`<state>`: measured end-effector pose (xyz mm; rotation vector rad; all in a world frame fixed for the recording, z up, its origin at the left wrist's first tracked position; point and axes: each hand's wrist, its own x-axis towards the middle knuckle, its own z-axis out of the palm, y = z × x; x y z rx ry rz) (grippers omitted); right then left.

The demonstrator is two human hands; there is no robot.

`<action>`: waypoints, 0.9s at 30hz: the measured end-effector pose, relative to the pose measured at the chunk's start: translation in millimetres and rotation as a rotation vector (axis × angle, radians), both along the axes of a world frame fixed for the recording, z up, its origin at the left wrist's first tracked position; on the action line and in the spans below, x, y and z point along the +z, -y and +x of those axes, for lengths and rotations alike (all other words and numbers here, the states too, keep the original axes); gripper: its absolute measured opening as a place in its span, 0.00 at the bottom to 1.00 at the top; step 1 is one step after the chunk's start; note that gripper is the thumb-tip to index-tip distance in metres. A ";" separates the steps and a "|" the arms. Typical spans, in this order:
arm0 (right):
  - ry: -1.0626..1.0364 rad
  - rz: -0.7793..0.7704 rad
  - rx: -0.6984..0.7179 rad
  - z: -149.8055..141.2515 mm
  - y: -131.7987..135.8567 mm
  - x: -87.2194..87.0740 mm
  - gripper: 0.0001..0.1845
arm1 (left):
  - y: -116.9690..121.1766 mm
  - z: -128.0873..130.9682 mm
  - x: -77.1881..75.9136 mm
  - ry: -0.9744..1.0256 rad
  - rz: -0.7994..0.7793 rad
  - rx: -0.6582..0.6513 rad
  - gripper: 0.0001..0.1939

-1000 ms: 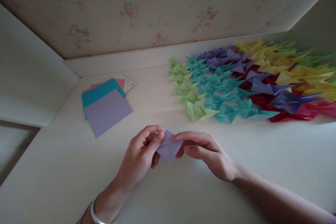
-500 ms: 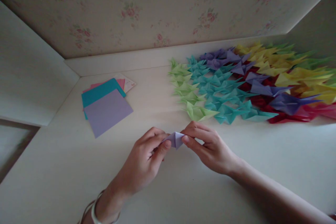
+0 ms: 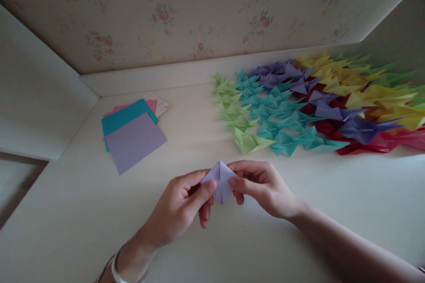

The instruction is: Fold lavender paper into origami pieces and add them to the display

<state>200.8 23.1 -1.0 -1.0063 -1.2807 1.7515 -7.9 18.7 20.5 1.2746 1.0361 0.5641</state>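
A small folded sheet of lavender origami paper (image 3: 220,177), diamond-shaped with a crease down its middle, is held up between both hands above the white table. My left hand (image 3: 186,201) pinches its left corner, thumb on the front face and fingers behind. On the opposite corner, my right hand (image 3: 262,185) grips with thumb in front and the index finger at the back edge. The paper's rear side and the fingertips behind it are hidden.
Flat origami sheets, with a lavender sheet (image 3: 137,145) over a teal sheet (image 3: 128,117), lie at the left. Rows of folded paper cranes (image 3: 285,106) in several colours fill the back right. Behind the white table (image 3: 199,247) rises a flowered wall (image 3: 186,13).
The folded paper was turned edge-on and pinched by both hands half a second ago; now it faces me as a flat diamond. My right hand has closed on its right corner.
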 end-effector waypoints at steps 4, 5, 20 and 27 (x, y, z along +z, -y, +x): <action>-0.019 -0.035 -0.046 -1.5 1.4 -0.4 0.12 | 0.2 0.7 -3.9 0.061 -0.040 -0.006 0.14; -0.042 -0.045 -0.039 -1.6 1.9 -0.9 0.11 | 0.5 0.2 -5.3 0.098 -0.066 0.004 0.14; -0.424 -0.203 -0.064 -4.2 2.9 -8.3 0.04 | 4.4 1.9 -10.6 0.599 -0.370 0.215 0.07; -0.284 0.097 0.011 6.3 5.7 -7.0 0.09 | 6.9 0.9 -7.5 0.683 -0.406 0.174 0.08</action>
